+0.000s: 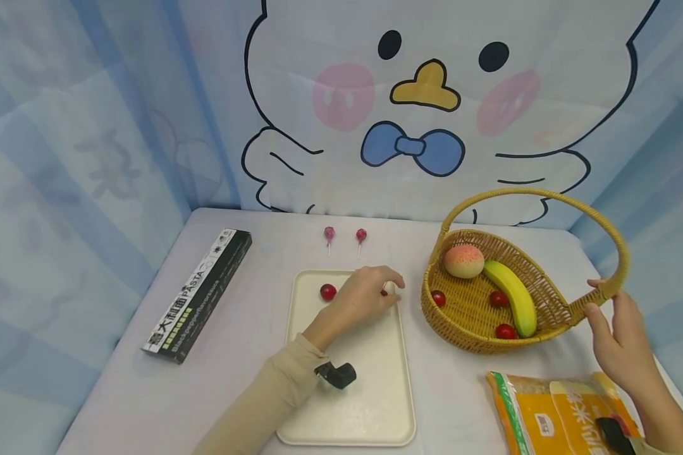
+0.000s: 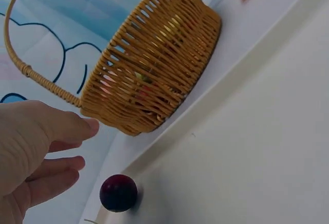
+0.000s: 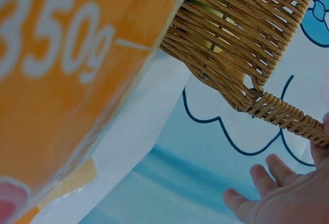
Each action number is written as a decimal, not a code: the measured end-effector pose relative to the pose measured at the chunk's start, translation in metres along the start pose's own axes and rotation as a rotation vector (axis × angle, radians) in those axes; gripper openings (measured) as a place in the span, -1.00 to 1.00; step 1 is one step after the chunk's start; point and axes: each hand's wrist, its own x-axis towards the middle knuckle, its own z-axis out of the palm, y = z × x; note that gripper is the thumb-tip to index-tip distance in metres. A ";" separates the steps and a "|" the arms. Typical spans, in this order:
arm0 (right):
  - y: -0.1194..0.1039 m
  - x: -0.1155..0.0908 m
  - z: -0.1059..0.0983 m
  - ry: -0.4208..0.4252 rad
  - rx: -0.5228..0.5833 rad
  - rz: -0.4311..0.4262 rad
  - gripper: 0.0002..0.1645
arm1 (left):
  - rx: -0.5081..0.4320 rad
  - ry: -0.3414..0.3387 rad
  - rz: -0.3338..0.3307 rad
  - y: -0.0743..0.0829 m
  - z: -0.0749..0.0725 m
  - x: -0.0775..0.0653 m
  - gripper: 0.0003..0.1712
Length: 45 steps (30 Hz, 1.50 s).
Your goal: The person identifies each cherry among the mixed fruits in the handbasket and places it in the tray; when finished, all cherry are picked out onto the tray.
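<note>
My left hand (image 1: 357,297) reaches over the upper right of a cream tray (image 1: 347,404), fingers loosely bent and holding nothing. Just beyond its fingertips lies a small round dark red fruit (image 2: 118,193) on the tray, mostly hidden by the hand in the head view. Another red fruit (image 1: 328,292) sits at the tray's upper left. With thumb and forefinger my right hand (image 1: 623,338) pinches the lower right end of the handle of a wicker basket (image 1: 449,325). Inside lie a peach (image 1: 463,261), a banana (image 1: 515,297) and three small red fruits (image 1: 505,332).
A black-and-white pasta box (image 1: 202,294) lies slanted at the left. Two lollipops (image 1: 329,235) lie behind the tray. An orange food packet (image 1: 563,411) is at the front right, under my right forearm. A printed curtain (image 1: 421,189) hangs behind the table.
</note>
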 end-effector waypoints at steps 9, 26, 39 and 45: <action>-0.004 0.005 -0.002 -0.007 -0.004 -0.002 -0.42 | -0.144 0.079 0.162 0.017 0.005 0.014 -0.77; -0.001 0.002 -0.001 -0.003 0.020 0.000 -0.42 | -0.107 -0.027 0.225 0.059 0.024 0.049 -0.71; -0.007 0.003 -0.004 -0.025 0.015 0.047 -0.41 | -0.056 -0.173 0.310 0.100 0.053 0.079 -0.65; -0.005 0.003 -0.004 -0.021 0.005 0.043 -0.42 | -0.078 -0.234 0.300 0.115 0.067 0.086 -0.67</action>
